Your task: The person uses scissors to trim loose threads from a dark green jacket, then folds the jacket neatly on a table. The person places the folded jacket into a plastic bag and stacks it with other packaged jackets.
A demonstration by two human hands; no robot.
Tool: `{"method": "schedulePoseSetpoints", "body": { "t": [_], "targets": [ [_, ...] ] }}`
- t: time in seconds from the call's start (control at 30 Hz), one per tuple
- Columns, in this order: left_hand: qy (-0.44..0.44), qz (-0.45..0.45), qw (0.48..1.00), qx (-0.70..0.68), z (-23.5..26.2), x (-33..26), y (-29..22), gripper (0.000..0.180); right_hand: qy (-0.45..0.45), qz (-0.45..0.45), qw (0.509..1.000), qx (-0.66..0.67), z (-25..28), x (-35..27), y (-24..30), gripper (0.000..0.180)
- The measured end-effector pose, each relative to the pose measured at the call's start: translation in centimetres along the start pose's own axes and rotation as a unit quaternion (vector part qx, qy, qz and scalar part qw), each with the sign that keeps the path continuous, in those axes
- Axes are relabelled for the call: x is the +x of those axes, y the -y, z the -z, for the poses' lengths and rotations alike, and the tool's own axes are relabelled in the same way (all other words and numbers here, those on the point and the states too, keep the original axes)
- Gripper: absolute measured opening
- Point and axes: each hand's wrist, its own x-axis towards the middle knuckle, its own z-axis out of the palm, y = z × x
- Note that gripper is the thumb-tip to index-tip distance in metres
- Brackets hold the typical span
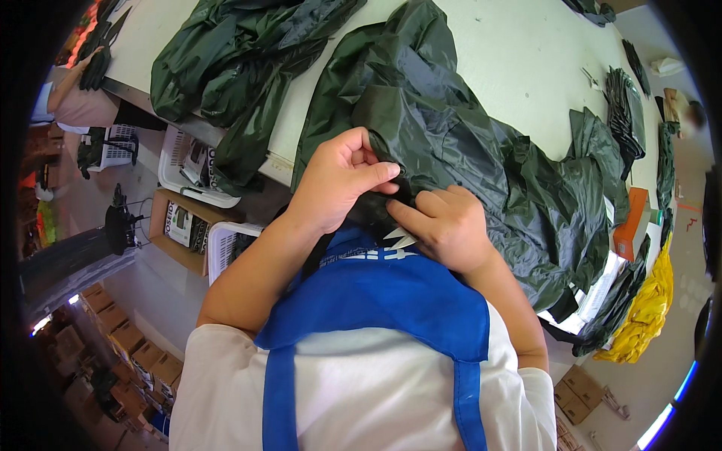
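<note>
A dark green, shiny garment-like sheet of thin fabric (444, 124) lies crumpled over the white table's near edge, in front of my chest. My left hand (338, 180) is closed, with thumb and fingers pinching a folded edge of this fabric. Close by on the right, my right hand (451, 225) is curled, its index finger at the fabric beside the left fingertips. Two pointed metal blades of thread snips (400, 239) stick out leftward from under my right hand; their grip is hidden in the palm. Whether the right fingers also pinch fabric, I cannot tell.
Another dark green heap (226, 60) lies on the white table (519, 45) at the far left. Folded dark pieces (624, 113), an orange box (630, 224) and yellow fabric (647, 301) are on the right. White baskets (226, 248) and a cardboard box (177, 229) stand lower left; a co-worker's arm (68, 83) shows beyond.
</note>
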Motion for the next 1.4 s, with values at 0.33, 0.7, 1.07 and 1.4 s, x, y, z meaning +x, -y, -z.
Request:
{"method": "schedulePoseSetpoints", "body": {
  "t": [0.33,0.7,1.07,1.4],
  "targets": [
    [-0.001,-0.116,0.979,0.168,-0.5,-1.0,0.1,0.011,-0.150,-0.117,0.973,0.133,0.0,0.5,0.0,0.016],
    [0.049,-0.129,0.963,0.230,0.0,-1.7,0.1,0.013,-0.157,-0.168,0.959,0.165,0.6,0.5,0.7,0.011],
    [-0.193,-0.071,0.942,0.265,10.7,6.5,4.7,0.043,-0.037,-0.539,0.783,0.308,1.8,-14.9,-6.5,0.005],
    [-0.118,0.197,0.973,-0.001,15.6,9.8,4.8,0.061,-0.043,-0.695,0.576,0.428,-0.3,-25.2,-7.8,0.010]
  ]
}}
